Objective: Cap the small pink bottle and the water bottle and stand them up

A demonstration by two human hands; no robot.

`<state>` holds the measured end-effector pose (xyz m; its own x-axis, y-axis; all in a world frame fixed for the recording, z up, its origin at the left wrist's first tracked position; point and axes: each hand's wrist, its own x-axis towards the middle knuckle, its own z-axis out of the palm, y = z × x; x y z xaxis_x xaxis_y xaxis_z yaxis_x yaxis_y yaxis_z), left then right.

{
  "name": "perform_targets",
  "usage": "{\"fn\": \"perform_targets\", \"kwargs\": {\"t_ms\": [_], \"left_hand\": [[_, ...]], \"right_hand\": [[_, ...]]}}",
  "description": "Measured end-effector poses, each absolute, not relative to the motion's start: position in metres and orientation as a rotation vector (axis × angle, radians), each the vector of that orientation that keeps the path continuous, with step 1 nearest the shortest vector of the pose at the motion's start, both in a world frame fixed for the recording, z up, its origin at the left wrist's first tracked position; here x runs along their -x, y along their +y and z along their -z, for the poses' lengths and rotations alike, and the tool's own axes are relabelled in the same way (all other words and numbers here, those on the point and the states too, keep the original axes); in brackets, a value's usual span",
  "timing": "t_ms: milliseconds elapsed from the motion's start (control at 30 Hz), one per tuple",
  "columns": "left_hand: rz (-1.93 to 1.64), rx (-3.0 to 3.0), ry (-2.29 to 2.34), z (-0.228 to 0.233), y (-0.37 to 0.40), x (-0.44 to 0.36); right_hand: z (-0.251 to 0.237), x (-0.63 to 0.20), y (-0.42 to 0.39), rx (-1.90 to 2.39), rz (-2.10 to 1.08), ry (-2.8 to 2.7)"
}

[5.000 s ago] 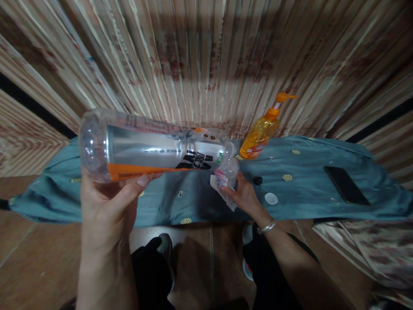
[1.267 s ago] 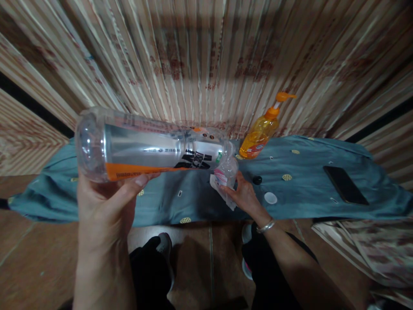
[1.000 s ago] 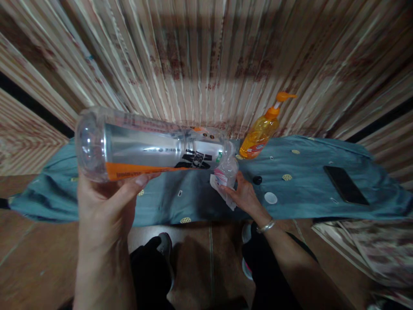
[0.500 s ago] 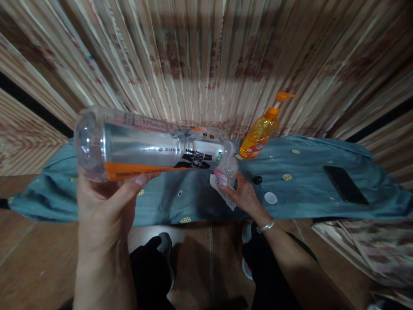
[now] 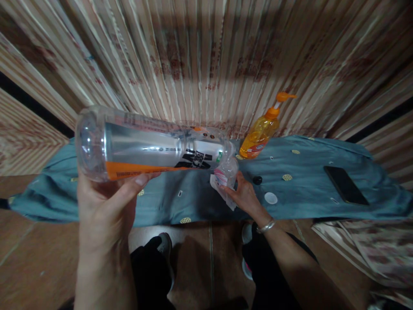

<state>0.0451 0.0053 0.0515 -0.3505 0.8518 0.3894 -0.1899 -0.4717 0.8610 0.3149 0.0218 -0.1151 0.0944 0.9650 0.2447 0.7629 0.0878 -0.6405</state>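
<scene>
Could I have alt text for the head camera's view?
A left hand holds a large labelled bottle sideways, its neck at the top of a small clear bottle in the right hand. An orange pump bottle stands beyond.

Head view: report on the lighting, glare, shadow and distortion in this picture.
Head view throughout: light is dim overall; glare spots the base of the large clear plastic bottle with a silver-and-orange label; shadow darkens part of the teal patterned cloth; pleats of the beige striped curtain splay outward, likely wide-angle distortion.
</scene>
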Motion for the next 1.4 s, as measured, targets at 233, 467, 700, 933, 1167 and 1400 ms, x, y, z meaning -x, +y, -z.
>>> {"fn": "perform_targets", "kwargs": {"t_ms": [233,467,700,933,1167,1400], "left_hand": [[-1.891,-1.162,0.941,-0.0511,0.0052,-0.0467],[-1.854,-1.206,0.94,-0.0527,0.0035,-0.0467],[-1.887,-1.154,0.926,-0.0506,0.0047,-0.0465],[-1.889,-1.145,0.951,-0.0523,0.0042,-0.0475],[-1.885,-1.175,0.942,-0.0517,0.0055,-0.0477],[-1.891,-1.187,0.943,-0.0518,0.0055,-0.0491]], "right_hand": [[0.1129,-0.3131,0.0214,1.73,-0.404,-1.698],[0.1114,-0.3125,0.0206,1.742,-0.411,-1.705],[0.1119,-0.3123,0.0206,1.738,-0.375,-1.716],[0.1134,-0.3134,0.0211,1.735,-0.395,-1.708],[0.1123,-0.313,0.0212,1.716,-0.42,-1.697],[0.1121,-0.313,0.0212,1.722,-0.387,-1.715]]}}
